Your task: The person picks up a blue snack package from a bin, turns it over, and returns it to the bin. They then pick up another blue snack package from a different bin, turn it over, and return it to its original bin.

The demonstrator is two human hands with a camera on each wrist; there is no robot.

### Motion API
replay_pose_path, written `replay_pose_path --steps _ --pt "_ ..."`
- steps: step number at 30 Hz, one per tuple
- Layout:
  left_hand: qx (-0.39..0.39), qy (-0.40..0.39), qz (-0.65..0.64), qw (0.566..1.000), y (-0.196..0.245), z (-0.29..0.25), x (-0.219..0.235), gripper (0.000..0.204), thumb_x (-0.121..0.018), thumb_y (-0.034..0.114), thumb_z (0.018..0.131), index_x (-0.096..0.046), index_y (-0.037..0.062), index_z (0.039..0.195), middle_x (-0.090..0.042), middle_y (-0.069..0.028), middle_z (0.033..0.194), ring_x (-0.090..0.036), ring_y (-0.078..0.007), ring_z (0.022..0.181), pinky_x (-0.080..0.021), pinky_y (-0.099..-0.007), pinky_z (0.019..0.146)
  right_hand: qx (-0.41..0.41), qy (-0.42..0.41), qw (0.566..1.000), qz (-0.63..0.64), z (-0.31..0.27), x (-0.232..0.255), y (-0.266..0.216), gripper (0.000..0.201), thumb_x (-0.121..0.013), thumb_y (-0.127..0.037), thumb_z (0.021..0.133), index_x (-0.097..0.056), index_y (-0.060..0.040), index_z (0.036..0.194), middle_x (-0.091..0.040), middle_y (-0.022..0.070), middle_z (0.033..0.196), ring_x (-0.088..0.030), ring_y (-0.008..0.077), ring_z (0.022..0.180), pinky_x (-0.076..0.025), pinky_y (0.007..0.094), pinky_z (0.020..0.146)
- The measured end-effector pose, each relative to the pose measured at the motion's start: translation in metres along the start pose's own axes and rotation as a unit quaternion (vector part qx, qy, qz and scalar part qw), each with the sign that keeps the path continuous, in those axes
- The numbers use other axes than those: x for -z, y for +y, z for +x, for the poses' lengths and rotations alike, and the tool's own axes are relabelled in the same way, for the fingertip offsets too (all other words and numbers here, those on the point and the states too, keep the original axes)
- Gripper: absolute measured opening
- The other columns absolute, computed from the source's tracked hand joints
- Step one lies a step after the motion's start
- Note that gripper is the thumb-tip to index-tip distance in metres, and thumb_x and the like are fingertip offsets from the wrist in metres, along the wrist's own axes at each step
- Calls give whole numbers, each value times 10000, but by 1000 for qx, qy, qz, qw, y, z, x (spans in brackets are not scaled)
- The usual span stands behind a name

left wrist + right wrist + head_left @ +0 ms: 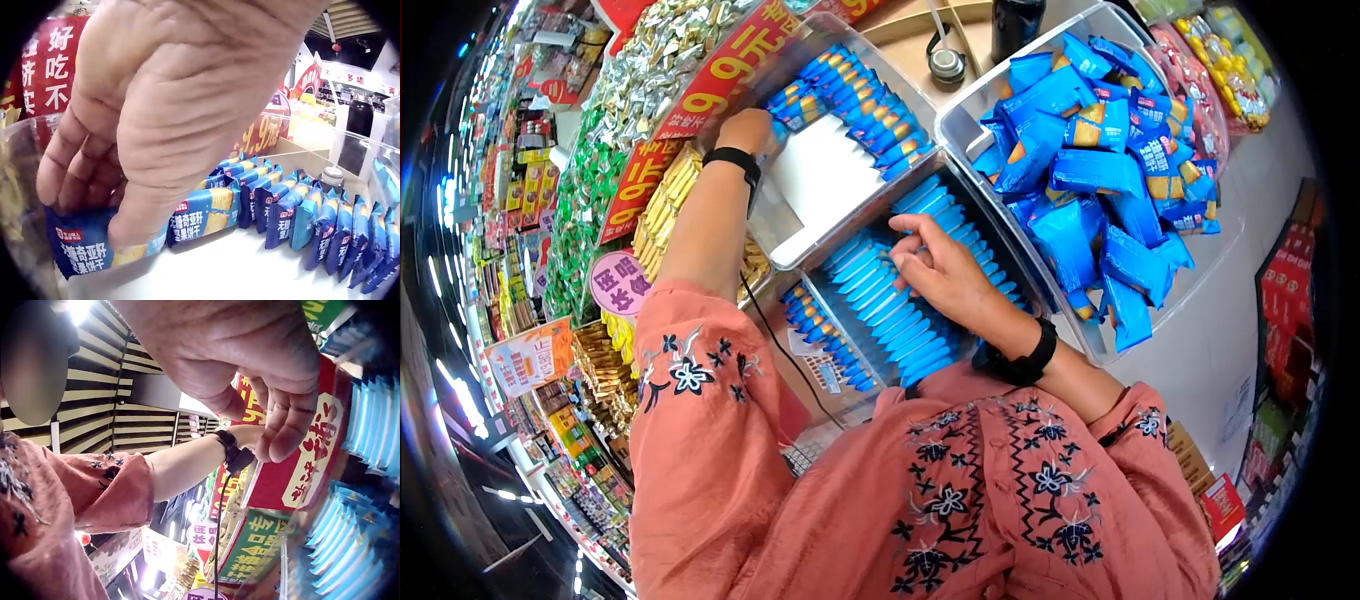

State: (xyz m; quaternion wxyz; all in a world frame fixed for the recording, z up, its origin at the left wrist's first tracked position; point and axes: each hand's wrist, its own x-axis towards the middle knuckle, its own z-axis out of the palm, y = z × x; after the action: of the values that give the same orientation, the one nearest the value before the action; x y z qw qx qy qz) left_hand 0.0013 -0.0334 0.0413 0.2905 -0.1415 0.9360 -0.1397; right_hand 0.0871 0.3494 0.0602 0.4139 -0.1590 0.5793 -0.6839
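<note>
Pinched in left hand (175, 106): blue rectangular plastic packet (87, 247) | I see long axis roughly level, print camera-facing | right hand (945, 275) relaxed

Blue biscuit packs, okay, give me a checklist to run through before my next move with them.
1. Pack in grip: ok; the left hand pinches a blue biscuit pack, thumb on its front.
2. Label visible: ok; its lettering faces the left wrist camera.
3. Right hand free: ok; it holds nothing, above the packed rows.
4. Room for more: ok; much of the white base shows bare beside the lined-up packs.
5. Loose pile sorted: not ok; those packs lie jumbled.
6. Seals intact: cannot tell; the hand covers part of the held pack.
</note>
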Motion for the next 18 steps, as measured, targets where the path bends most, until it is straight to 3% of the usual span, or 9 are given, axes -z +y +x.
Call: replay_pose_path --steps 5,11,18 --pt "-4 -19 6 1000 -3 0 11 250 -646 106 788 -754 -4 985 -701 -243 1086 -685 -391 1031 -559 -462 874 -2 -5 1000 -9 0 -1 1 441 -564 -88 933 -450 35 1340 -623 91 957 -635 144 782 -524 287 703" --pt "10 39 12 999 -7 10 -6 205 -635 60 814 -759 0 966 -711 -228 1066 -697 -384 1000 -567 -465 834 -11 -7 1000 -6 0 -2 7 436 -566 -94 931 -462 29 1336 -630 102 971 -649 154 798 -534 293 713" --pt "-31 132 62 989 -16 20 -32 172 -564 45 890 -705 4 978 -722 -218 1008 -713 -362 958 -585 -436 781 -36 -1 999 8 3 1 5 437 -578 -87 921 -468 26 1328 -632 105 974 -655 154 785 -541 293 707"
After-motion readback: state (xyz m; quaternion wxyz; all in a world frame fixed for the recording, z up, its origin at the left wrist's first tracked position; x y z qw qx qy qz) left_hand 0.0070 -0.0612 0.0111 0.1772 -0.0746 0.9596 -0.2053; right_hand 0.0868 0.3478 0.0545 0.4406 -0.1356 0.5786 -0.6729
